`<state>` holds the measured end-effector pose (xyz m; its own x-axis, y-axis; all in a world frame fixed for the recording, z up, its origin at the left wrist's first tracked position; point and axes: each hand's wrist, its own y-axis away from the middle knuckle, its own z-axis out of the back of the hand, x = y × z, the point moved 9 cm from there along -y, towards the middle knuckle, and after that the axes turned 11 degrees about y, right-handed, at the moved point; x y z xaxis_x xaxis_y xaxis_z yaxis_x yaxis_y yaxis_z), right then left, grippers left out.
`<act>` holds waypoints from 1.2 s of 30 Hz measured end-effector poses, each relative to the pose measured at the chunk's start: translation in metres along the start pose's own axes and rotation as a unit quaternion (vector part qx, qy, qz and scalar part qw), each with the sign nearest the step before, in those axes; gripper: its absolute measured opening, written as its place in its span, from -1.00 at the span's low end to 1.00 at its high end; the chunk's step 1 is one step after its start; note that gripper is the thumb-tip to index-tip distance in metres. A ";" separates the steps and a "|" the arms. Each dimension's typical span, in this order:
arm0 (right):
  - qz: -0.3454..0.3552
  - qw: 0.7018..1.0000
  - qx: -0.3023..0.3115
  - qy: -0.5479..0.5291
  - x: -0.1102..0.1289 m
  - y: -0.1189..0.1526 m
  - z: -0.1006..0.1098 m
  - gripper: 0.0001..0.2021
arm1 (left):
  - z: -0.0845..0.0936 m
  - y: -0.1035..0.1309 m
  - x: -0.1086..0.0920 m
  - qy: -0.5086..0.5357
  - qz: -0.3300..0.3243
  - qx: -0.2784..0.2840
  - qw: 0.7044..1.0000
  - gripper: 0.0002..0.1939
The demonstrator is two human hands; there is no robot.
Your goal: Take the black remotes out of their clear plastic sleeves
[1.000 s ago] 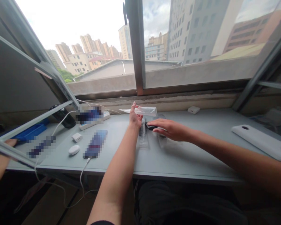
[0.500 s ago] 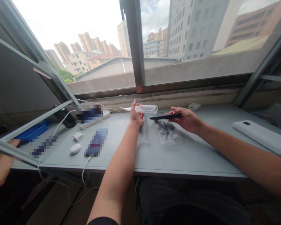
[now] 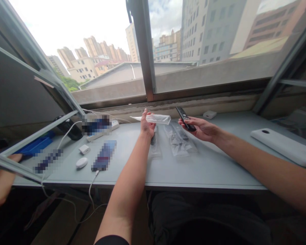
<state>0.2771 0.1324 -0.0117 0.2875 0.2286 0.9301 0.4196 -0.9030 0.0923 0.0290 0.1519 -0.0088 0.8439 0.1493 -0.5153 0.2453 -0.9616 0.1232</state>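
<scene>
My left hand (image 3: 148, 127) holds a translucent plastic bag (image 3: 158, 118), which stretches out to both sides of it above the table. In my right hand (image 3: 199, 128) is a black remote control (image 3: 185, 119), tilted so that its buttons show. Below and between the hands, clear bags with dark items (image 3: 180, 141) lie on the table. Another clear bag (image 3: 156, 146) with a dark item lies just under my left hand, which partly covers it.
On the grey table (image 3: 193, 177) are a white power strip (image 3: 114, 125), a white adapter (image 3: 84, 149), a round white case (image 3: 82, 162), a blurred phone (image 3: 104, 155) on a cable, a white charger (image 3: 209, 114) and a long white device (image 3: 283, 146). Another person's arm (image 3: 2, 180) is at left, near a blue tray (image 3: 35, 144).
My right hand has turned the remote from edge-on to tilted up, so its buttons now show. My left hand keeps its grip on the bag. The view has shifted slightly.
</scene>
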 end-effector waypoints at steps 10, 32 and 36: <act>0.004 0.996 0.061 -0.065 0.006 0.016 -0.026 -0.72 | 0.003 0.000 0.000 -0.011 0.000 -0.011 1.000 -0.65; -0.034 0.995 0.044 -0.082 -0.005 0.022 -0.035 -0.76 | 0.005 -0.004 0.003 -0.002 0.005 -0.007 1.000 -0.64; -0.056 0.993 -0.006 -0.108 -0.009 0.018 -0.025 -0.86 | 0.004 -0.003 0.003 0.003 0.008 -0.005 1.000 -0.65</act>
<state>0.2608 0.1048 -0.0095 0.4181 0.3992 0.8160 0.4493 -0.8716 0.1962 0.0291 0.1544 -0.0143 0.8501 0.1361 -0.5088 0.2371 -0.9615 0.1389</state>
